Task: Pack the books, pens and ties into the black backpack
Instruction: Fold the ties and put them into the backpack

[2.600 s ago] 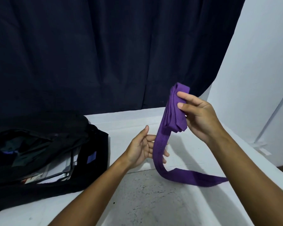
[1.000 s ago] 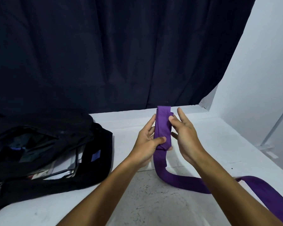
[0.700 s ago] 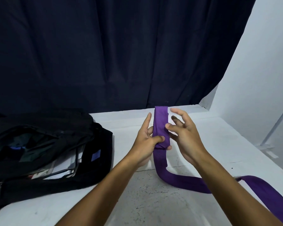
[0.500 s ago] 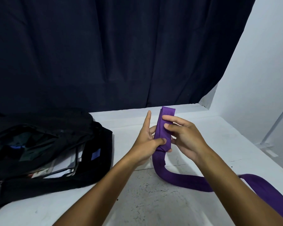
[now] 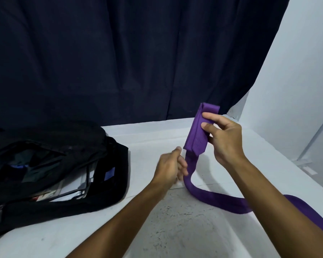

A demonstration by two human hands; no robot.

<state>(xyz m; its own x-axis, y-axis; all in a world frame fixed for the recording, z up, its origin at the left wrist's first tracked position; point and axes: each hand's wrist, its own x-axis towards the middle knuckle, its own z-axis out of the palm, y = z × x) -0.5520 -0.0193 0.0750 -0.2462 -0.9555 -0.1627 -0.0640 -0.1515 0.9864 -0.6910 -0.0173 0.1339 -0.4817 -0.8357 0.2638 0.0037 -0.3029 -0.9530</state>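
One purple tie [image 5: 198,138], partly folded, its tail trailing toward the table's [image 5: 147,135] right edge. One black backpack [image 5: 108,157] at the left edge, open. Books [image 5: 67,189] show inside; their number cannot be told. Two hands: left [image 5: 171,167], right [image 5: 225,140].

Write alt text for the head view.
The right hand pinches the folded part of a purple tie above a white table, while the left hand grips its loose tail. An open black backpack lies at left.
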